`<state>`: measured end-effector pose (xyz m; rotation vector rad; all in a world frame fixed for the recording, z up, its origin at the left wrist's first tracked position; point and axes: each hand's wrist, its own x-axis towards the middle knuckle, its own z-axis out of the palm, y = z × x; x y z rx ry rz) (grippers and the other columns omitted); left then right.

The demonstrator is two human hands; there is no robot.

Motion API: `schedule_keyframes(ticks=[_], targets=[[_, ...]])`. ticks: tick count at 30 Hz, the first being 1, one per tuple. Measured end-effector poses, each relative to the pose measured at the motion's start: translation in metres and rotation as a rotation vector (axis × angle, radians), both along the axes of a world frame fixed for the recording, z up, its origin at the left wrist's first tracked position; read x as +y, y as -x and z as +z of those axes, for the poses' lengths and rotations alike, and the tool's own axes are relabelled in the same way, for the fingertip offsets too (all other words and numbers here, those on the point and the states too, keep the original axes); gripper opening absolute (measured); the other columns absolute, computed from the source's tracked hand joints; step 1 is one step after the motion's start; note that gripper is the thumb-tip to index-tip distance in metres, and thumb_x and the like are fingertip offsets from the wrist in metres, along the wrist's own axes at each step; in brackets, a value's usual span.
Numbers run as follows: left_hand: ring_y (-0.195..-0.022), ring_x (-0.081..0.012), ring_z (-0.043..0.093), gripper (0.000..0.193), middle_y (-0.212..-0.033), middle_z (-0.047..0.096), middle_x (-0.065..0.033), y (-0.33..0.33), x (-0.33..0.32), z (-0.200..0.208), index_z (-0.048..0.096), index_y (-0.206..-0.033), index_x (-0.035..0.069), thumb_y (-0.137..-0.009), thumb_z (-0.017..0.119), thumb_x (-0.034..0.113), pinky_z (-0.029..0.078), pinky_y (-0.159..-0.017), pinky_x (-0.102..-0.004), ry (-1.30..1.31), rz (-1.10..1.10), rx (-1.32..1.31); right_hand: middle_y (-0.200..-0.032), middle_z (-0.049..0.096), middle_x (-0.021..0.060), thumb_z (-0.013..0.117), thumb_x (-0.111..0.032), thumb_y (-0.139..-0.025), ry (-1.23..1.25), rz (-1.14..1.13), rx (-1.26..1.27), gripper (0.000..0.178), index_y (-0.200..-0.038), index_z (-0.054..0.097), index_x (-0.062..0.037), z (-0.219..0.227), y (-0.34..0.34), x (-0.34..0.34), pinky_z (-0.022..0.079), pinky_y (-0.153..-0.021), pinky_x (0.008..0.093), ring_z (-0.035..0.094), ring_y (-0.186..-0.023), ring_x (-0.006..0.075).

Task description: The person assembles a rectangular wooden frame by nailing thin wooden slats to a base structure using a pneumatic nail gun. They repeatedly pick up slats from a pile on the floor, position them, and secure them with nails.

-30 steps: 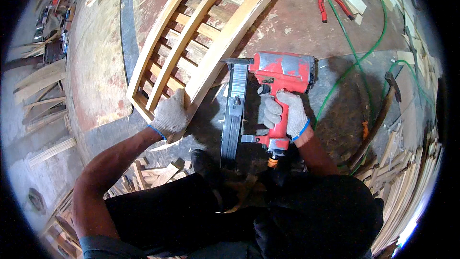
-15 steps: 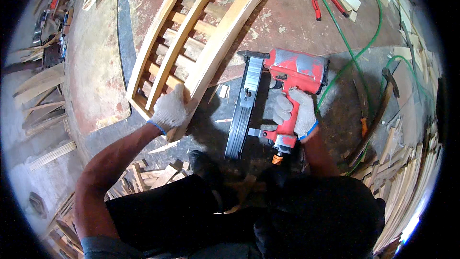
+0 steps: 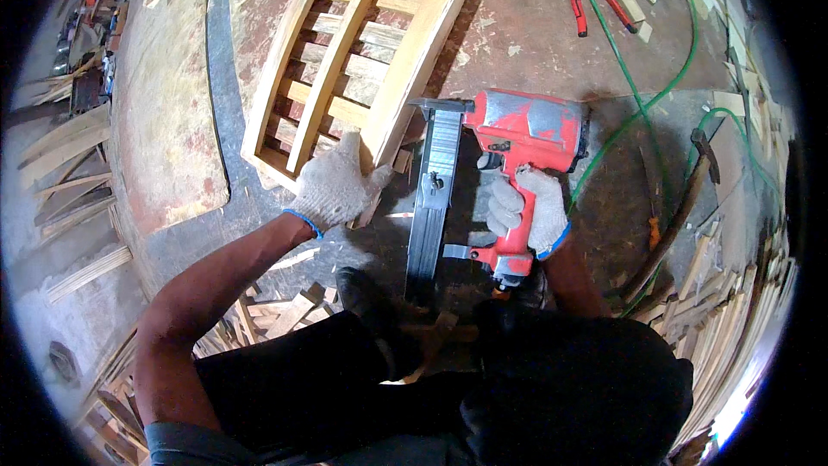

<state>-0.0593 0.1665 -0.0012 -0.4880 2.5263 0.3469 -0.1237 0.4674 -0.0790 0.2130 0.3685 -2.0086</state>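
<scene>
Over worn floor, now spreads left hand wider on slatted frame; brings nailer closer beside it, with right hand wrapped round handle.

Single head-worn fisheye, left of pair; looks steeply down over wearer's lap; left hand, right hand close, mid-view; floor far.

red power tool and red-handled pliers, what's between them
Head view: only bare, worn reddish surface lies between the red power tool and the red-handled pliers; the green hose passes right of that gap.
</scene>
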Motion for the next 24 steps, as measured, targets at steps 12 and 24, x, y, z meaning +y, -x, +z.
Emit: schedule_keyframes(ticks=[12,24], targets=[[-0.08,-0.0446,0.071,0.05,-0.082,0.07,-0.0244,-0.008,0.003,-0.006,0.052,-0.109,0.0,-0.092,0.066,0.045,0.057,-0.071,-0.053,-0.005,0.067,0.031,-0.06,0.043,0.0001,0.059,-0.04,-0.091,-0.155,0.043,-0.013,0.032,-0.09,0.054,-0.0084,0.009,0.002,0.009,0.042,-0.05,0.0362,0.047,-0.051,0.0161],[-0.101,-0.0395,0.07,0.078,-0.108,0.069,-0.0291,0.098,-0.015,-0.001,0.053,-0.13,-0.009,-0.091,0.063,0.058,0.055,-0.088,-0.0434,-0.223,0.036,0.157,-0.061,0.048,0.0023,0.058,-0.034,-0.093,-0.025,0.12,-0.064,0.03,-0.096,0.059,-0.0038,0.013,-0.026,0.004,0.044,-0.054,0.0385,0.048,-0.052,0.0197]])
